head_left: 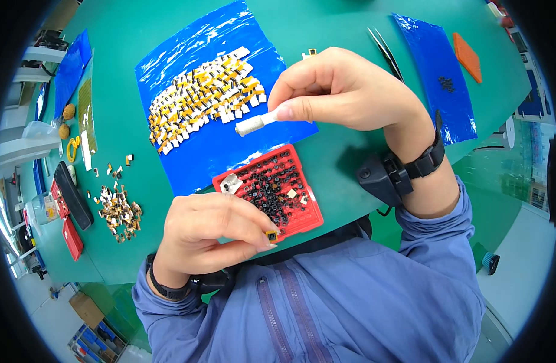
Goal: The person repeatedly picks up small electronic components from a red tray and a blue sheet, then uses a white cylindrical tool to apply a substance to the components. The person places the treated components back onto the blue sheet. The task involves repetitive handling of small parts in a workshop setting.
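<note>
Left hand (208, 230): grip pinching small yellow-edged part (271, 236), at red tray's (308, 226) 6 o'clock. Right hand (344, 91): grip on white cylinder (250, 125), at tray's 11 o'clock, above blue sheet (196, 167). Best keep part level, edges only, cylinder steady, clear of loose black pieces (269, 187).

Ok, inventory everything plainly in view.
Table: one, green, underneath
Large sheet: one, blue, upper centre
Rowed pieces: many, white and yellow, on large sheet
Tray: one, red, centre
Small parts: many, mostly black, in tray
Cylinder: one, whitish, in right hand
Square part: one, yellow and black, in left hand
Tweezers: one, silver and black, upper right
Small sheet: one, blue, right
Tiny bits: many, dark, on small sheet
Block: one, orange, right
Loose pieces: many, mixed, left
Case: one, black, left
Sleeves: two, blue, bottom
Left hand: one, bare, by tray
Right hand: one, bare, centre
</note>
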Demonstrator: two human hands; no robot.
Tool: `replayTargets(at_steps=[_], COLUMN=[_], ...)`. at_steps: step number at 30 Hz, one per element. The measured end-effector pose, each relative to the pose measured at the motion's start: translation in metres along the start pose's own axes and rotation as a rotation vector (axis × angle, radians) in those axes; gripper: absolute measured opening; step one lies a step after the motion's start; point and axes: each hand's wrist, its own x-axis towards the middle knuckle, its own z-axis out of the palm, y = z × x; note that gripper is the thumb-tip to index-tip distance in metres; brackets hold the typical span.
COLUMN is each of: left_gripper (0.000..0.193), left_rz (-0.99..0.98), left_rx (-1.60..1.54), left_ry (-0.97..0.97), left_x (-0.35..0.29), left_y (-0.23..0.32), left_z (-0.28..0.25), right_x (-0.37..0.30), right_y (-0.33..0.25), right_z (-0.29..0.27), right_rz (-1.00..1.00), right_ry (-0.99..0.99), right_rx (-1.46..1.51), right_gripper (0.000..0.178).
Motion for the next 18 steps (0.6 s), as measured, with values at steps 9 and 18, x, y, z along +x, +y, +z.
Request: replayTargets(at_steps=[9,18], left_gripper=[0.018,0.011], left_rz=[-0.001,-0.157], left_rx=[-0.009,-0.257], left_ry=[-0.010,0.270], left_x=[0.000,-0.006], left_y=[0.000,-0.005], left_z=[-0.002,0.005], right_x=[-0.002,-0.008], right_y=[-0.014,-0.027], right_z=[0.004,0.039], right_rz=[0.013,-0.335], right_ry=[0.072,-0.022], right_rx=[-0.070,-0.133], right_gripper=[0.019,0.024])
